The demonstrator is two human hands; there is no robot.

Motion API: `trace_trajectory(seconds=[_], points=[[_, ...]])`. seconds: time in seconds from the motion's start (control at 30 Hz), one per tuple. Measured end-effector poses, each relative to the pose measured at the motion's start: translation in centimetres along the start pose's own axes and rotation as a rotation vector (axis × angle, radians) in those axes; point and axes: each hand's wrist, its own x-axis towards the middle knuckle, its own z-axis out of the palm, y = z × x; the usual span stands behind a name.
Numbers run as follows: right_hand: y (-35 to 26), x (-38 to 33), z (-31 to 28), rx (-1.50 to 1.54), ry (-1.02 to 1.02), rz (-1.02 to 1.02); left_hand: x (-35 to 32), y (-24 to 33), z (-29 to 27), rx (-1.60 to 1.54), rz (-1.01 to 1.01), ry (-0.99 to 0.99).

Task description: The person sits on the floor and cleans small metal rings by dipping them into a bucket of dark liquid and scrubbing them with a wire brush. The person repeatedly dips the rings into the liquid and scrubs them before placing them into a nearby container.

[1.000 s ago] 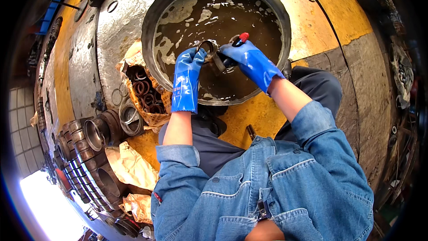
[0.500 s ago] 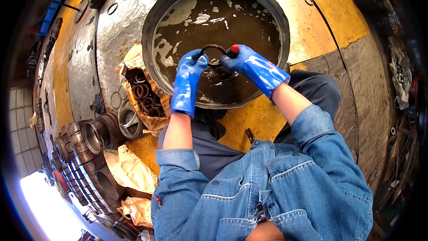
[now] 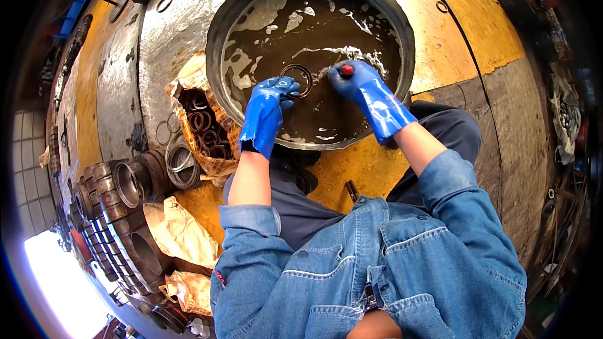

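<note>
My left hand (image 3: pixel 269 102), in a blue rubber glove, grips a dark ring (image 3: pixel 309 80) by its left side and holds it above the brown liquid (image 3: pixel 333 34) in a wide black tub (image 3: pixel 215 66). Also gloved in blue, my right hand (image 3: pixel 359 85) is closed just right of the ring, apart from it. A red end (image 3: pixel 347 71) sticks out of that fist, like the butt of a handle; the rest of that item is hidden. Foam patches and ripples show on the liquid.
Left of the tub lies a torn paper bag (image 3: pixel 188 81) filled with several dark rings (image 3: pixel 202 120). Beside it are thin coiled rings (image 3: pixel 181 158) and metal cylinders (image 3: pixel 129 185). Crumpled brown paper (image 3: pixel 179 232) lies nearer. A small ring (image 3: pixel 442 7) rests on the floor at right.
My right hand has come away from the ring and moved a little right. The left hand keeps the ring, now turned to show its full circle. Fresh ripples streak the liquid.
</note>
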Motion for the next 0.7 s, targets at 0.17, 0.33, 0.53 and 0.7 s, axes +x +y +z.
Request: trace_trajectory(seconds=[0.17, 0.33, 0.53, 0.7], points=[[-3.8, -0.5, -0.2, 0.298, -0.055, -0.603, 1.4, -1.6, -1.1, -0.012, 0.093, -0.102], [-4.4, 0.3, -0.2, 0.254, 0.035, -0.456, 2.8, -2.6, -1.5, 0.228, 0.188, 0.032], [-3.3, 0.5, -0.4, 0.363, -0.109, 0.158, 2.2, -1.1, -0.2, 0.417, 0.246, 0.069], [-1.6, -1.4, -0.1, 0.542, -0.169, 0.23, 2.8, -2.8, -0.5, 0.432, 0.353, 0.195]])
